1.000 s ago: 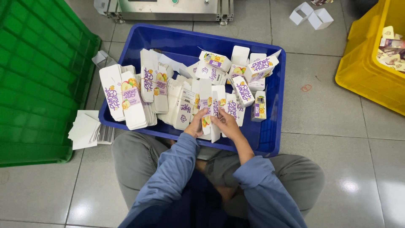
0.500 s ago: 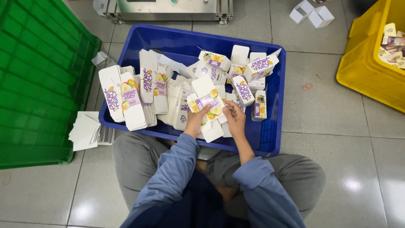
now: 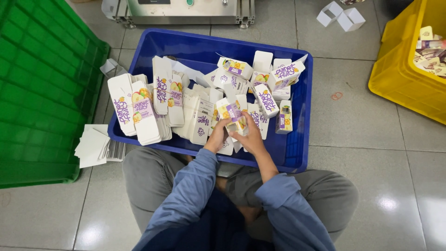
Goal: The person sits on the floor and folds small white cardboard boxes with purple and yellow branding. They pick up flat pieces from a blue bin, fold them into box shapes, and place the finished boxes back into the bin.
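Head view: both hands (image 3: 234,135) clasp small carton (image 3: 231,114).

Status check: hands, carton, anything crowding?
Left hand and right hand both grip one small carton. Held above blue crate. Loose cartons crowd below.

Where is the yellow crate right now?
In the head view, the yellow crate sits on the floor at the far right, beyond the blue bin.

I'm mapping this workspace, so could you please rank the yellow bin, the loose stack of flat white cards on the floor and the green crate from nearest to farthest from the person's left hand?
From the left hand:
1. Stack of flat white cards, on the floor to its left.
2. Green crate, farther left.
3. Yellow bin, far right.
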